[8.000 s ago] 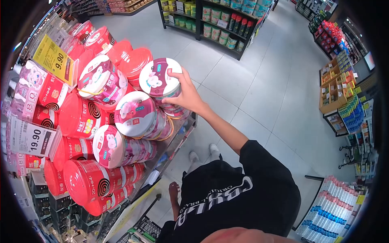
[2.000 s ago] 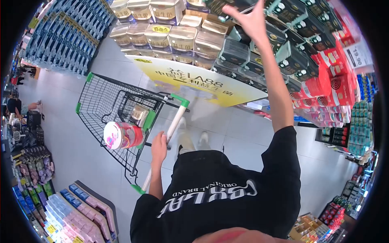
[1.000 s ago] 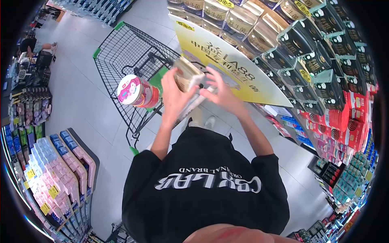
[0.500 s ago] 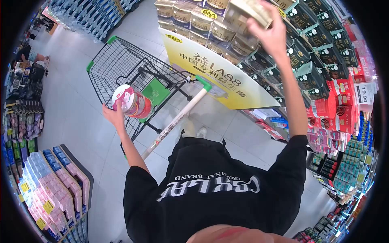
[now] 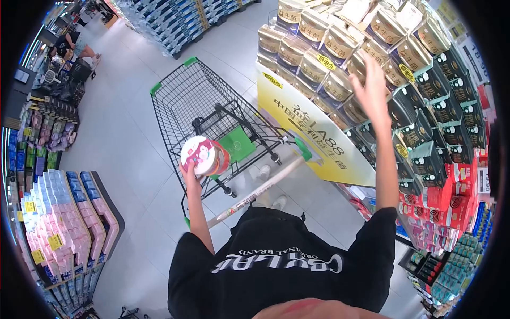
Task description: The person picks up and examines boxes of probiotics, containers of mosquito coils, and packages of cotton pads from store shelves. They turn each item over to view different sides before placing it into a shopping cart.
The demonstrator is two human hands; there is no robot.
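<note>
A round clear tub (image 5: 201,154) with a white and pink lid is gripped at its side by my left hand (image 5: 191,176). It overlaps the near part of the wire shopping cart (image 5: 178,103), whose green child-seat flap (image 5: 236,144) shows just behind. My right hand (image 5: 372,98) reaches over the stacked beige and dark packs (image 5: 340,45), fingers apart and nothing held in them. Its fingertips are right at the packs in the upper rows.
A yellow and white sign board (image 5: 313,127) fronts the pack display. The cart handle (image 5: 260,194) lies before my body. Red packs (image 5: 441,199) fill the right side, and pink and blue packs (image 5: 58,223) stand at the left. A person (image 5: 71,45) is far left.
My right hand has let go of the beige pack it held and is now open over the stack. The view has shifted, so the cart, tub and display appear lower and further right.
</note>
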